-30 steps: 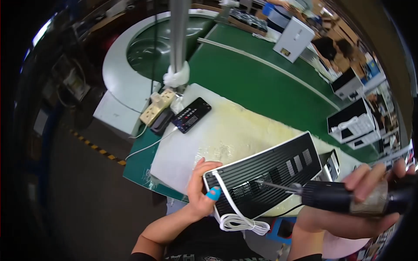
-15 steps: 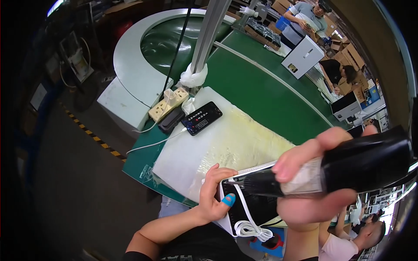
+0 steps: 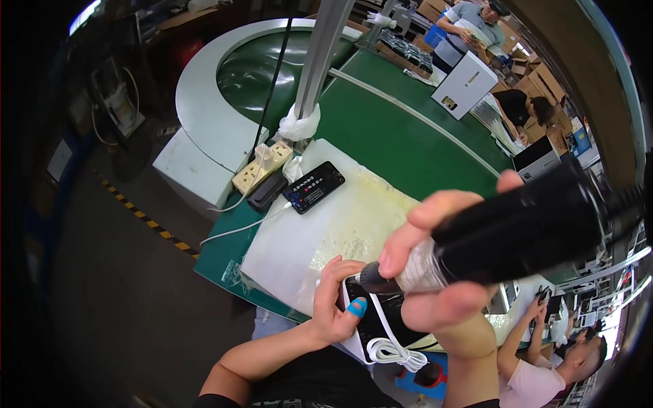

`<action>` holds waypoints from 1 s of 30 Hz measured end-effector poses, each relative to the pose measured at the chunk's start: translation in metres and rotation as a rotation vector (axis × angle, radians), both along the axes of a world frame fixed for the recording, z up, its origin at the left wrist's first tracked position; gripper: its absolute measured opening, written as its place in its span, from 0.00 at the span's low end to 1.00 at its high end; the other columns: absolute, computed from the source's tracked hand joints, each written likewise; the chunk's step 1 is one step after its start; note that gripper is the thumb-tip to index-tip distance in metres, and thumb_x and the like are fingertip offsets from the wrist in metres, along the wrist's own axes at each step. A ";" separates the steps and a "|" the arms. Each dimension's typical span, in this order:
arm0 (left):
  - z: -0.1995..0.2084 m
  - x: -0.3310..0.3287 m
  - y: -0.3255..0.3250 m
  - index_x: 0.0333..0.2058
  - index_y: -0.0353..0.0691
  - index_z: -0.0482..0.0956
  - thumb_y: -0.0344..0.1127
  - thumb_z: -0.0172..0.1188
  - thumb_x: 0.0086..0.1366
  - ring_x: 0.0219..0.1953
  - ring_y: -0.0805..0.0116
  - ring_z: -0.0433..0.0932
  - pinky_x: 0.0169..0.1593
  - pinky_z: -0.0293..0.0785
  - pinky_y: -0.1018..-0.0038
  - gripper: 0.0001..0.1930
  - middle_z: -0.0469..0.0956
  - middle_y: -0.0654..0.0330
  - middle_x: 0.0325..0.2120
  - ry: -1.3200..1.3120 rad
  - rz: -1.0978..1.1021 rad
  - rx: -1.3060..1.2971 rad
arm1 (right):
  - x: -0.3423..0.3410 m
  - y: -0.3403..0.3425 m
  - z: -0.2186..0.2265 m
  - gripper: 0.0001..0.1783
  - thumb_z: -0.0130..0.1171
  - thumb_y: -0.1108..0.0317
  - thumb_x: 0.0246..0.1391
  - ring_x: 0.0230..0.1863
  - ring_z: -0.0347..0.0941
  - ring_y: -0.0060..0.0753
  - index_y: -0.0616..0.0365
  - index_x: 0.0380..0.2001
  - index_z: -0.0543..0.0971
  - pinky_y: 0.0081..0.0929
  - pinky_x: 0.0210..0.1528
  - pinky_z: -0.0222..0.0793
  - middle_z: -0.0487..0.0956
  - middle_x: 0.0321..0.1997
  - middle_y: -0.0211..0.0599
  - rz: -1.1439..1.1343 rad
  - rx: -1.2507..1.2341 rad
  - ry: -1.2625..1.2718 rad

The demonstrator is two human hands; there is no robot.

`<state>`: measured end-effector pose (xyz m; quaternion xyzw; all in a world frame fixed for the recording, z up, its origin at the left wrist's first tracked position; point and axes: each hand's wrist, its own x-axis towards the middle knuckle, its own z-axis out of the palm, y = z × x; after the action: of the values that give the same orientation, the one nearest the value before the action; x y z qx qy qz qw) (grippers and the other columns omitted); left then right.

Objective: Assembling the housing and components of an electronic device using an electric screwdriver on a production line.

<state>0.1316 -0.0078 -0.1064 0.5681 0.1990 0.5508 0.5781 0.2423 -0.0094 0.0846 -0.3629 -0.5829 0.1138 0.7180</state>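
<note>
My right hand (image 3: 445,307) is wrapped around a thick black electric screwdriver (image 3: 520,228), whose pale-wrapped front part shows between the fingers. The driver's dark nose is down at the corner of a black panel with a white rim (image 3: 362,324), close to my left fingers. Its bit tip is hidden. With a strip of blue tape around the thumb, my left hand (image 3: 335,304) grips the panel's left edge, fingers over the far rim and thumb on the black face. A white cord (image 3: 394,353) runs across the panel and ends in a tied coil at its near edge.
A padded white mat (image 3: 286,251) covers the bench, with a phone (image 3: 314,187) on a charging cable. Behind it are a power strip (image 3: 262,166), a metal post (image 3: 318,61) and a green conveyor (image 3: 381,136) carrying a white box-shaped unit (image 3: 465,85). Other people work right.
My right hand has brought the screwdriver left and down, so its nose now meets the panel's corner where the thin bit showed before. My left hand keeps its hold.
</note>
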 end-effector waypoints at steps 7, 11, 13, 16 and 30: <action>0.014 -0.030 0.010 0.52 0.31 0.67 0.45 0.39 0.71 0.52 0.61 0.70 0.61 0.57 0.67 0.23 0.72 0.52 0.46 0.342 -0.028 0.033 | 0.048 -0.051 0.019 0.38 0.53 0.50 0.59 0.17 0.66 0.28 0.64 0.62 0.53 0.27 0.18 0.69 0.70 0.45 0.40 0.021 0.179 0.284; 0.002 -0.044 0.048 0.50 0.36 0.71 0.48 0.37 0.73 0.40 0.68 0.76 0.47 0.70 0.72 0.22 0.77 0.57 0.37 0.815 -0.326 -0.317 | 0.120 -0.130 0.004 0.36 0.51 0.55 0.61 0.14 0.67 0.32 0.58 0.65 0.51 0.39 0.17 0.71 0.67 0.37 0.31 0.083 0.082 0.376; -0.003 -0.041 0.068 0.49 0.39 0.72 0.51 0.35 0.73 0.30 0.71 0.79 0.32 0.76 0.76 0.24 0.78 0.57 0.36 0.972 -0.615 -0.655 | 0.144 -0.131 -0.015 0.36 0.52 0.60 0.60 0.13 0.66 0.28 0.65 0.63 0.50 0.31 0.13 0.67 0.66 0.37 0.33 0.262 0.182 0.399; 0.014 -0.026 0.090 0.58 0.44 0.67 0.54 0.42 0.68 0.35 0.65 0.82 0.31 0.82 0.68 0.27 0.80 0.56 0.41 1.128 -0.994 -0.847 | 0.189 -0.145 -0.045 0.36 0.50 0.67 0.59 0.10 0.66 0.25 0.73 0.62 0.47 0.23 0.05 0.62 0.67 0.35 0.38 0.569 0.245 0.479; 0.017 0.043 0.165 0.43 0.30 0.80 0.41 0.58 0.63 0.40 0.68 0.79 0.42 0.75 0.70 0.18 0.81 0.54 0.40 1.529 -0.873 -0.814 | 0.263 -0.187 -0.093 0.30 0.38 0.62 0.66 0.10 0.66 0.34 0.66 0.64 0.46 0.30 0.08 0.57 0.72 0.28 0.49 1.008 0.551 0.593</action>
<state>0.1747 0.1576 -0.0891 0.5532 0.4681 -0.3412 0.5987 0.5057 -0.1960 -0.0088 0.1998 -0.4665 0.3785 0.7740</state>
